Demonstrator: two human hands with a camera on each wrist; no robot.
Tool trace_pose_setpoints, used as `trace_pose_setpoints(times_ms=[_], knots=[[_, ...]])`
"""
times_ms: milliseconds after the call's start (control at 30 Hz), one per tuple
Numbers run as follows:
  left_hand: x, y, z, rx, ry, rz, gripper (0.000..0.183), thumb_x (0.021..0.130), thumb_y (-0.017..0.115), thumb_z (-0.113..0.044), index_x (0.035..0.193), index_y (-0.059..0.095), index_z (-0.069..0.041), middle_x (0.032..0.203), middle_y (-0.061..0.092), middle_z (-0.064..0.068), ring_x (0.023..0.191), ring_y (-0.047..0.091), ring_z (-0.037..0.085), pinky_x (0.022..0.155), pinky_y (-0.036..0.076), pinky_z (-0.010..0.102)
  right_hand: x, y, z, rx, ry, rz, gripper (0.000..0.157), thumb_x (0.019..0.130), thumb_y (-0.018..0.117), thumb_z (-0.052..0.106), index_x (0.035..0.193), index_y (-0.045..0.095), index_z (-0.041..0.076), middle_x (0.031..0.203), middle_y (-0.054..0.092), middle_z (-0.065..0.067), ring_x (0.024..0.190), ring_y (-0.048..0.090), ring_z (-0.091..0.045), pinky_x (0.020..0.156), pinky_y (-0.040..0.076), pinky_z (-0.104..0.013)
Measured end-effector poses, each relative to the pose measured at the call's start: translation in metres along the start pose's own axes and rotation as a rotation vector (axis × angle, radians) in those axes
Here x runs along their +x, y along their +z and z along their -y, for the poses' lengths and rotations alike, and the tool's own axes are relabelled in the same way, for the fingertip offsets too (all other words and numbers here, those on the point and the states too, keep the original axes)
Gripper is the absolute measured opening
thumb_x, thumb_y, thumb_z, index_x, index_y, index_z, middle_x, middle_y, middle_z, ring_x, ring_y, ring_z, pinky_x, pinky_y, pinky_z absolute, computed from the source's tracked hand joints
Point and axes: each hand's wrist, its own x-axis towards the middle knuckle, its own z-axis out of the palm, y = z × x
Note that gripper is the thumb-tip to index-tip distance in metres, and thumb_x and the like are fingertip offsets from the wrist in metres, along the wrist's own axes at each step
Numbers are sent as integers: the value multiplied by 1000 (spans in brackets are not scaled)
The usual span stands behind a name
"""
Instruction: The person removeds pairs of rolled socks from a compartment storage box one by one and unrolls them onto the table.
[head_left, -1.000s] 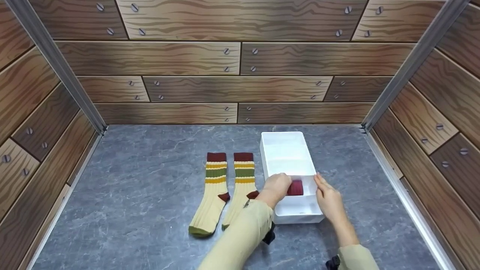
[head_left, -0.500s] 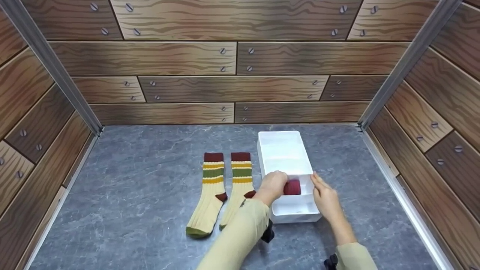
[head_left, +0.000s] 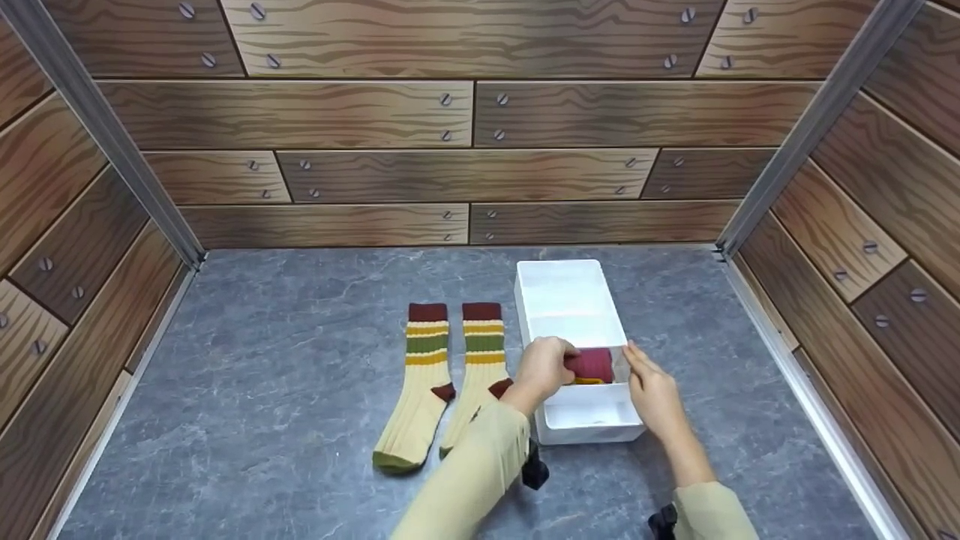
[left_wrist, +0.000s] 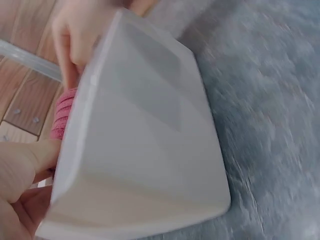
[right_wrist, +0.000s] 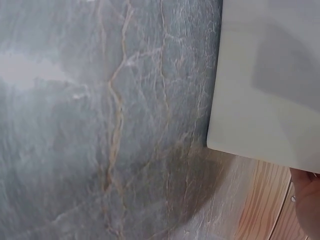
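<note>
A dark red ribbed sock, folded into a small bundle, sits in the middle compartment of a white divided box. A yellow strip shows along its near edge. My left hand pinches the bundle at its left side; in the left wrist view its thumb and fingers reach over the box wall to the sock. My right hand holds the right wall of the box at the rim. Part of that hand shows at the lower right of the right wrist view.
Two cream socks lie flat left of the box, a left one and a right one, with maroon, yellow and green bands. Wood-patterned panels stand around the grey marbled surface.
The folded sock has risen a little in its compartment and shows more of itself, with a yellow strip now visible. My left hand has shifted slightly with it; the right hand stays at the rim.
</note>
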Motion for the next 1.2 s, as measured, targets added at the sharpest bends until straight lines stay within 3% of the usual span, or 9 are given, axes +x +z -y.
trace_pose_setpoints(times_ms=[100,333,500,667,933,1033,1100,1200], knots=[[-3,-3,-1,-45,-16,-13,28,78,77,-6,104,76,-17,97,71,-7,87,63,7,73,50,20,1,0,1,1,9,9,39,86,51,-10,125,57,-8,131,52,-23,120,49,-41,98,40,-52],[-9,-15,0,-24,22,-56,26,77,77,-7,101,77,-17,93,71,-8,81,62,6,72,50,20,2,0,1,12,19,25,39,87,51,-10,125,57,-8,132,52,-22,121,48,-41,99,39,-52],[-16,-31,0,-42,75,-93,27,76,76,-6,101,77,-17,93,71,-7,82,63,6,73,49,20,3,0,1,12,13,27,38,87,51,-9,124,58,-8,131,53,-23,120,49,-43,97,40,-53],[-25,-49,1,-27,140,-172,29,73,76,-6,101,77,-15,94,72,-5,83,65,9,72,49,20,3,-1,1,12,24,41,37,89,50,-7,125,57,-8,132,52,-22,121,48,-42,98,40,-52],[-49,-74,12,-78,164,-228,29,75,76,-7,103,76,-13,97,72,-1,86,66,14,72,51,23,6,-4,10,21,27,45,35,91,48,-7,125,56,-11,132,51,-26,122,46,-46,101,36,-54],[-59,-82,17,-89,178,-243,29,75,77,-8,103,76,-13,99,72,-1,89,65,13,75,50,23,9,-10,25,91,7,25,34,95,52,3,128,56,-6,132,53,-23,120,48,-43,101,34,-55],[-66,-87,19,-92,185,-248,30,74,77,-8,104,76,-13,99,71,-1,90,65,13,76,50,23,11,-15,39,219,-33,35,38,94,57,7,132,55,-1,133,53,-20,120,49,-38,100,36,-53],[-75,-93,21,-119,186,-243,31,74,77,-7,105,75,-12,100,71,0,91,65,13,77,51,23,15,-21,64,399,-117,150,61,86,70,10,141,47,9,142,47,-12,126,45,-30,102,35,-52]])
